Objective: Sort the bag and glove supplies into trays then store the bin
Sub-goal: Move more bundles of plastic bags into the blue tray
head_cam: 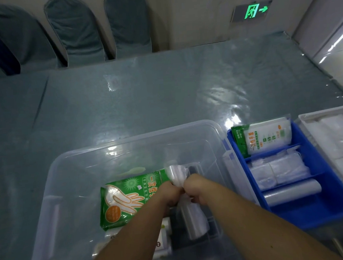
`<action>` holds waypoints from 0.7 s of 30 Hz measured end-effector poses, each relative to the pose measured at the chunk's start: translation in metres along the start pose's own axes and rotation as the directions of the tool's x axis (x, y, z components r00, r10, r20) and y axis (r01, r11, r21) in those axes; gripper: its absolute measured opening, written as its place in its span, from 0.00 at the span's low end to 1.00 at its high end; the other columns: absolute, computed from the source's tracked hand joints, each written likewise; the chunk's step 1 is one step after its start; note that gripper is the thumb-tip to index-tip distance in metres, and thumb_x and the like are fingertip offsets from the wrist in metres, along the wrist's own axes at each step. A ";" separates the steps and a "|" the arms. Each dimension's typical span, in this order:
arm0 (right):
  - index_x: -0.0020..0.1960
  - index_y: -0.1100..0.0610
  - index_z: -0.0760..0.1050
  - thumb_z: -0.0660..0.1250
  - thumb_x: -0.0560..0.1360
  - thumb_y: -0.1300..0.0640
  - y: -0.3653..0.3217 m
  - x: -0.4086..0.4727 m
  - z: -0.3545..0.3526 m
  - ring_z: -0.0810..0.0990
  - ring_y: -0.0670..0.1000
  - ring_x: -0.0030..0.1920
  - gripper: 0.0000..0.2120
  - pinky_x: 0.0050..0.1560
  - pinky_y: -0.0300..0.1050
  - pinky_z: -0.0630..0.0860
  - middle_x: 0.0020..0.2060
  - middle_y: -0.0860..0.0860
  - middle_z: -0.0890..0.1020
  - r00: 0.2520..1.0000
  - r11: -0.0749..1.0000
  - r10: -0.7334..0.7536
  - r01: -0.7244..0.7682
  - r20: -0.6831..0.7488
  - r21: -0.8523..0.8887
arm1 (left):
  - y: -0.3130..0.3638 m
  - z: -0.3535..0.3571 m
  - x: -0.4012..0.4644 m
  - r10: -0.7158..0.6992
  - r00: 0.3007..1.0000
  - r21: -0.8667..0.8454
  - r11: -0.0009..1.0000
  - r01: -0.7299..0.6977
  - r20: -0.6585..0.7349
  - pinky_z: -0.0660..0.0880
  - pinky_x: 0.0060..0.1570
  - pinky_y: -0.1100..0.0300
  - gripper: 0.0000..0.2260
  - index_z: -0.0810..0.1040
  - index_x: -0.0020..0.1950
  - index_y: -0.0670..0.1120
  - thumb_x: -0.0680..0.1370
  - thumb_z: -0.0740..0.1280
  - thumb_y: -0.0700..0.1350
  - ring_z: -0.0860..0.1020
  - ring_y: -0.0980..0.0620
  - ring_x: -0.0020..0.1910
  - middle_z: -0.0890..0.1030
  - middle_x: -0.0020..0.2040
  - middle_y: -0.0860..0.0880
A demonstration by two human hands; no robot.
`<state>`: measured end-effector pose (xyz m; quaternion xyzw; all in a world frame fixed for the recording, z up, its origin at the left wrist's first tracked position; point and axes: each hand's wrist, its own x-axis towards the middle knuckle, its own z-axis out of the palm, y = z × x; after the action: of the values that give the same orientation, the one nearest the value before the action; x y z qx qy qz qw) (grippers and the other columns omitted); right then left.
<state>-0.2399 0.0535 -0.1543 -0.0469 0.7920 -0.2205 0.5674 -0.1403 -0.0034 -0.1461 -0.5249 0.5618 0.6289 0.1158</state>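
Observation:
Both my hands are inside the clear plastic bin (54, 178). My left hand (170, 193) and my right hand (197, 189) sit side by side, each gripping the same roll of clear plastic bags (176, 174), which sticks up above my fists and hangs down below them. Beside it in the bin lies a green pack of disposable gloves (126, 200). To the right stands a blue divided tray (326, 206) holding a white-and-green glove pack (268, 137), folded clear bags (279, 169) and a bag roll (292, 192).
A white tray (333, 134) with white packets sits at the far right edge. More white packs (164, 240) and a dark item lie under my arms in the bin. The table has a glossy clear cover (164, 93). Covered chairs (74, 29) line the far side.

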 end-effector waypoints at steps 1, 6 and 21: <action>0.59 0.59 0.79 0.62 0.71 0.65 -0.001 -0.003 -0.001 0.84 0.62 0.54 0.18 0.52 0.54 0.83 0.54 0.62 0.83 1.000 1.000 -0.006 0.006 0.003 -0.003 | 0.001 -0.002 -0.003 -0.006 1.000 -0.031 1.000 0.005 -0.011 0.74 0.28 0.62 0.07 0.82 0.39 0.41 0.75 0.70 0.33 0.80 0.51 0.28 0.82 0.34 0.43; 0.59 0.64 0.78 0.62 0.69 0.69 -0.001 0.004 -0.012 0.83 0.60 0.46 0.19 0.39 0.54 0.81 0.49 0.63 0.83 0.995 0.995 -0.100 0.100 -0.019 -0.011 | 0.009 -0.013 -0.022 -0.024 0.999 -0.200 0.980 0.015 -0.042 0.67 0.22 0.65 0.08 0.82 0.41 0.40 0.75 0.67 0.30 0.72 0.54 0.18 0.77 0.26 0.45; 0.66 0.61 0.75 0.69 0.70 0.65 -0.027 -0.115 -0.041 0.84 0.61 0.57 0.24 0.61 0.56 0.80 0.58 0.62 0.84 0.914 0.969 -0.240 0.246 0.328 0.024 | 0.027 -0.062 -0.091 0.039 0.997 -0.627 0.775 -0.074 -0.069 0.69 0.26 0.61 0.07 0.74 0.41 0.45 0.78 0.66 0.36 0.69 0.54 0.24 0.70 0.26 0.50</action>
<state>-0.2419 0.0788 -0.0319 -0.1861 0.6763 -0.2712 0.6591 -0.0889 -0.0241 -0.0471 -0.5324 0.3378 0.7698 -0.0996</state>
